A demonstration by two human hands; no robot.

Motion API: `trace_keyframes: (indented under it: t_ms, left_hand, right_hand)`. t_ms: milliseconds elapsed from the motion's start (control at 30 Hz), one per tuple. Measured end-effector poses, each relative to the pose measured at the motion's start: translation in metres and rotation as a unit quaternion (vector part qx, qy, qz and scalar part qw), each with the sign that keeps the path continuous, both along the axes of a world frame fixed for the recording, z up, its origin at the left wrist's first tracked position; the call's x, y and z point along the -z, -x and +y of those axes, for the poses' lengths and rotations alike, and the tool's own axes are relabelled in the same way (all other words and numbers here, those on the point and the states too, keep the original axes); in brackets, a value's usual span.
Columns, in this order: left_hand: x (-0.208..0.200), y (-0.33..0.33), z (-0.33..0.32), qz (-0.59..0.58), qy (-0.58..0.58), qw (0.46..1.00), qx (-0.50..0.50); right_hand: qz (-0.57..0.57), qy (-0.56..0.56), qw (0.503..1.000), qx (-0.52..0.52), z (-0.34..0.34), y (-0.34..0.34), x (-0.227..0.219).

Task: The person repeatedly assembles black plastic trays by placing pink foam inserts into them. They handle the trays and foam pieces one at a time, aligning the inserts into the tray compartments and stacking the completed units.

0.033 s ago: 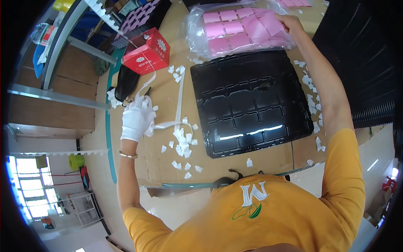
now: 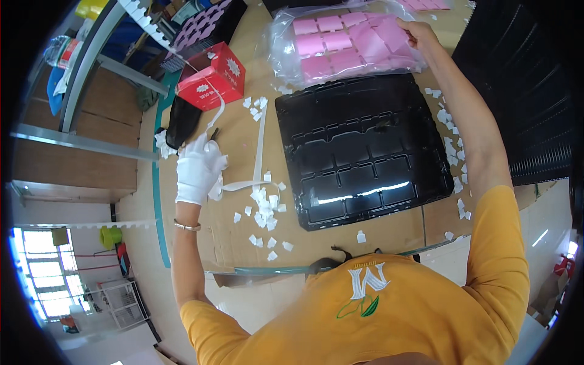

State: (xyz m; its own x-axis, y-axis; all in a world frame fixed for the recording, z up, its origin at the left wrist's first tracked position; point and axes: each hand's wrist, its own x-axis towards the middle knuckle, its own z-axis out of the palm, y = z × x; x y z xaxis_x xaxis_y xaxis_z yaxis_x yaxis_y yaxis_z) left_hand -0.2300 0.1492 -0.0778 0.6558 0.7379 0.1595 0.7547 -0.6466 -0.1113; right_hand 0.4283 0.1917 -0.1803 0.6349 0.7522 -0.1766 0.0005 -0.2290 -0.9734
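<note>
My left hand [image 2: 199, 167], in a white glove, is closed around a white paper strip [image 2: 220, 111]. The strip comes down from a red box [image 2: 213, 79], and a loose loop trails out on the hand's right side. At the far right, my bare right hand [image 2: 420, 33] has its fingers bent on the edge of a pink sheet [image 2: 392, 35]. That sheet lies over rows of pink pieces [image 2: 337, 41] in a clear plastic bag [image 2: 283, 58]. Between my arms sits a glossy black moulded tray [image 2: 365, 146].
Small white paper scraps [image 2: 264, 210] litter the cardboard-covered table [image 2: 237, 176]. A black pouch [image 2: 182, 121] lies beyond my left hand. Black ridged sheets [image 2: 517, 103] stand on the right. A black rack with pink pieces [image 2: 210, 24] is at the back left, near a metal frame [image 2: 85, 73].
My left hand has shifted slightly, and the strip's loop beside it has changed shape. My right hand stays on the pink sheet.
</note>
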Motion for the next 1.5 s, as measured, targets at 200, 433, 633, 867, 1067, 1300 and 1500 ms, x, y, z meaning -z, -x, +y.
trace_keyframes:
  t_ms: [200, 433, 633, 867, 1067, 1300, 1500]
  left_hand:
    - [-0.01, -0.106, 0.01, -0.243, -0.084, 0.961, 0.106]
    - [0.032, -0.261, 0.034, -0.361, -0.064, 0.926, 0.089]
    - [0.046, -0.345, 0.03, -0.343, -0.069, 0.937, 0.008]
    - [0.061, -0.325, 0.097, -0.231, -0.142, 0.955, -0.116]
    - [0.044, -0.243, 0.072, -0.222, -0.268, 0.937, 0.003]
    - [0.033, -0.153, -0.062, -0.183, -0.235, 0.946, 0.125]
    - [0.056, -0.11, -0.139, -0.171, -0.137, 0.964, 0.152]
  right_hand:
    - [0.189, -0.065, 0.979, -0.028, 0.022, 0.044, -0.038]
    - [0.396, -0.271, 0.865, -0.145, 0.045, 0.105, -0.076]
    - [0.043, -0.374, 0.92, -0.111, 0.009, 0.135, -0.104]
    - [0.388, -0.269, 0.881, 0.02, -0.003, 0.092, -0.104]
    - [0.171, -0.101, 0.979, 0.035, -0.085, 0.115, -0.1]
    - [0.128, -0.032, 0.983, -0.13, -0.215, 0.16, -0.076]
    - [0.098, 0.086, 0.976, -0.173, -0.302, 0.191, -0.047]
